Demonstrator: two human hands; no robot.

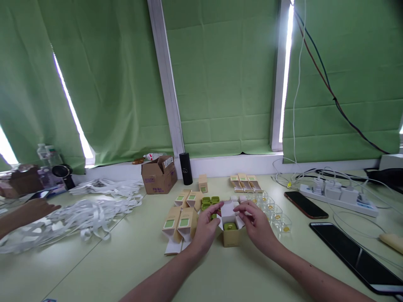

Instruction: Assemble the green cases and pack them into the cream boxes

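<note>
A small kraft box (231, 239) stands upright on the table between my two hands, its white-lined flaps raised and a green item (230, 226) inside. My left hand (206, 224) is at the box's left flap, fingers bent round it. At the right flap is my right hand (256, 224), thumb and fingers close together on the flap's edge. Open kraft boxes with green labels (188, 222) lie left of my left hand. Green square items (206, 200) are grouped behind my left hand. Clear cups with yellow pieces (278, 217) stand in rows behind my right hand.
Another person's hand (39, 208) reaches over white straps (82, 216) at the left. A cardboard carton (159, 176) and a black cylinder (185, 168) stand at the back. On the right lie a phone (306, 204), a tablet (355, 253) and a power strip (340, 200) with cables.
</note>
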